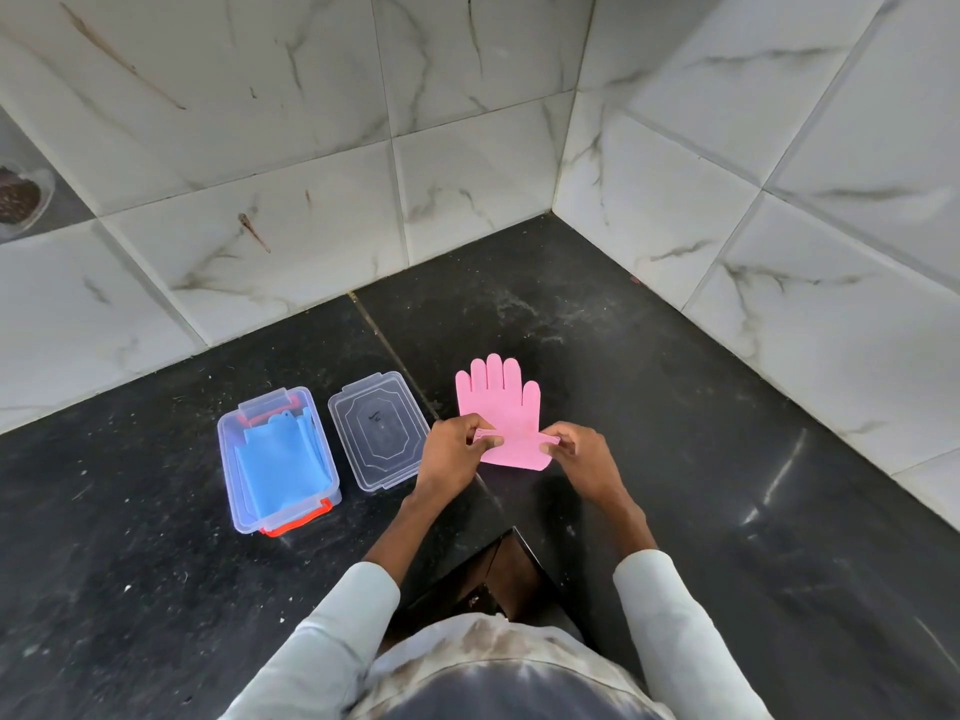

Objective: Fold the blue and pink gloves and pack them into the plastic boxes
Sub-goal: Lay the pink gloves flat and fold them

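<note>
A pink glove [501,407] lies flat on the black counter, fingers pointing away from me. My left hand [452,452] pinches its cuff at the left edge and my right hand [582,457] pinches the cuff at the right edge. To the left stands a clear plastic box [228,459] with orange latches, and folded blue gloves [280,459] lie inside it. A clear lid [379,431] rests flat on the counter between the box and the pink glove.
The black counter [675,459] runs into a corner of white marble-look wall tiles [311,148] behind and to the right. A bowl with dark contents [18,200] sits on a ledge at far left. The counter's front corner [514,532] points toward me.
</note>
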